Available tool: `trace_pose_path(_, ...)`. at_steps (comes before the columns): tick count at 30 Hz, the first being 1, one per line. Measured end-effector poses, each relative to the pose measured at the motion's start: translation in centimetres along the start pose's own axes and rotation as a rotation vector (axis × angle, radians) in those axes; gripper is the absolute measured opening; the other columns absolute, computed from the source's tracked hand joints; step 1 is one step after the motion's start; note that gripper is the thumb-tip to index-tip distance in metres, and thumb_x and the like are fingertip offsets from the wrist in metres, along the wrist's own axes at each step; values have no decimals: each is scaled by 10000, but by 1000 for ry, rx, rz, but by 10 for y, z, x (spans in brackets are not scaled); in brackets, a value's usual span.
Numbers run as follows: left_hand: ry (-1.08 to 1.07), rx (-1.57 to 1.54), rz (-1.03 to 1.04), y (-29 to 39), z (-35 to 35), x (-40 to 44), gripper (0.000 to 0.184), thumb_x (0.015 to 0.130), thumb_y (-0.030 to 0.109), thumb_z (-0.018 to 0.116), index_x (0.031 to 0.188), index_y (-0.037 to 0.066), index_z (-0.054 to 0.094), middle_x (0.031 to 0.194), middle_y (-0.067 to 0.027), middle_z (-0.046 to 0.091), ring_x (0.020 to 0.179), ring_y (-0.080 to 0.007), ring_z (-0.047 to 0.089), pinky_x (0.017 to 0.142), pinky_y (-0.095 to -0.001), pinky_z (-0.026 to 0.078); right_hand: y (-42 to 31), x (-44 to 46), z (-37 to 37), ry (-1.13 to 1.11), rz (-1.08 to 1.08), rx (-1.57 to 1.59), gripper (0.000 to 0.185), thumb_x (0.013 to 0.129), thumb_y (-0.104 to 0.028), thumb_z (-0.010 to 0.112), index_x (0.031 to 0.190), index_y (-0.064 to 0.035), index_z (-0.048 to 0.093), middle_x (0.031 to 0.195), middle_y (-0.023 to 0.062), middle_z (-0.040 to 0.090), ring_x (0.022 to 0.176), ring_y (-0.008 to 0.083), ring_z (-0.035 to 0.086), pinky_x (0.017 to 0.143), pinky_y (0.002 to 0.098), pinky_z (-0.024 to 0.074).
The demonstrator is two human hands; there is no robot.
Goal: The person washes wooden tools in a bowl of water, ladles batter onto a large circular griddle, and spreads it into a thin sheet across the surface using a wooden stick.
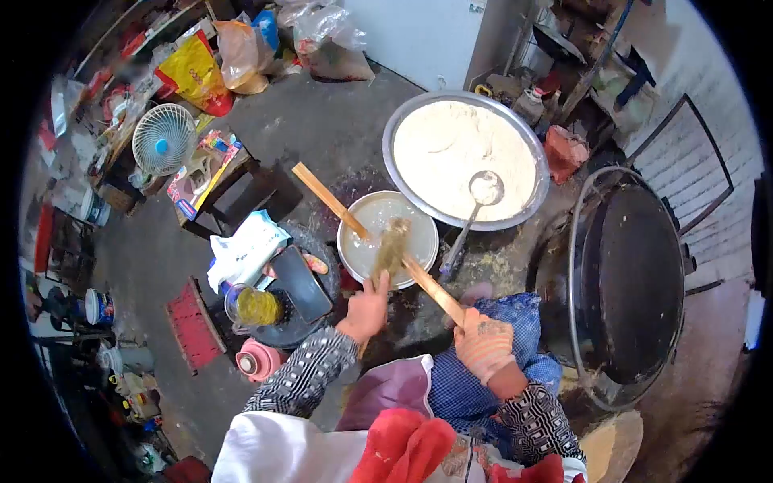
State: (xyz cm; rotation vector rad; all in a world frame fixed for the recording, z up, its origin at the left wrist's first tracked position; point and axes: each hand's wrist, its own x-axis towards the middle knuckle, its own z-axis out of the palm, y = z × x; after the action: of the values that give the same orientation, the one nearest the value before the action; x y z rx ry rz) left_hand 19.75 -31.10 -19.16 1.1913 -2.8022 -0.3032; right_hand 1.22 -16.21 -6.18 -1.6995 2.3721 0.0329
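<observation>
The scene is viewed by a single camera worn on the person's head, aimed forward and steeply down at the bucket [341, 251], near mid-view. The left hand [366, 310] and right hand [486, 346] are seen closely from above, on the bucket's near side. Through the wide lens, the fan [164, 139] is caught left of the bucket, the round black pan [632, 282] right.
</observation>
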Motion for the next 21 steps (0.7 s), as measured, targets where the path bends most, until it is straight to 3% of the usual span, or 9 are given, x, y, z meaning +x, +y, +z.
trace_pose_path(4,-110,-61,135,49,-35,-41,784,717,93,608,1442,19,320,1014,-255,513,664,-342,623,503,-433,543,0,27,19,-4,41,31,266,864,-300,585,926,-48,528,761,133,671,664,302,671,609,443,507)
trace_pose_path(6,40,47,95,39,-21,-26,763,727,92,602,1435,17,330,1024,-255,513,647,-341,623,498,-420,537,-7,20,15,23,53,76,254,861,-297,585,906,-52,531,757,136,671,659,304,671,605,445,510)
trace_pose_path(10,-5,64,-159,-28,35,33,720,765,93,611,1428,24,336,1058,-260,504,674,-369,633,547,-449,529,-5,-27,-21,57,22,116,242,827,-272,628,900,-66,524,704,118,650,622,306,654,596,452,508)
trace_pose_path(14,2,-218,-198,-15,-17,20,742,814,109,612,1462,36,259,1112,-297,479,758,-439,622,638,-496,532,34,-40,-14,154,-38,22,232,830,-284,629,890,-87,522,671,94,632,607,305,634,620,460,495)
trace_pose_path(15,22,-303,-172,-3,-35,4,751,823,115,613,1469,39,239,1144,-307,467,797,-458,616,664,-500,533,42,-32,-10,-60,48,26,223,883,-285,579,960,-80,538,628,90,603,592,295,625,618,447,494)
trace_pose_path(17,59,-426,-65,15,-51,-27,760,845,132,615,1478,42,204,1221,-317,432,885,-490,594,718,-501,534,64,-5,12,0,-212,294,234,916,-281,544,1016,-70,544,666,123,608,571,300,615,612,443,496)
trace_pose_path(19,47,-467,82,27,-48,-62,748,859,146,612,1476,44,202,1285,-308,402,968,-504,567,773,-503,526,62,18,-2,-229,-46,927,239,928,-254,523,1047,-51,561,732,152,609,614,308,617,639,441,501)
trace_pose_path(20,10,-475,157,34,-45,-78,737,861,151,610,1473,46,213,1303,-300,394,1002,-505,555,801,-508,518,44,23,-18,-490,282,1415,238,923,-229,521,1052,-37,575,779,164,608,668,312,624,668,440,504)
trace_pose_path(21,-75,-458,157,47,-48,-88,727,861,154,612,1468,45,225,1298,-299,395,1034,-504,534,820,-518,507,42,20,-13,-480,82,1370,227,917,-218,524,1034,-31,581,816,162,613,689,297,629,653,416,514)
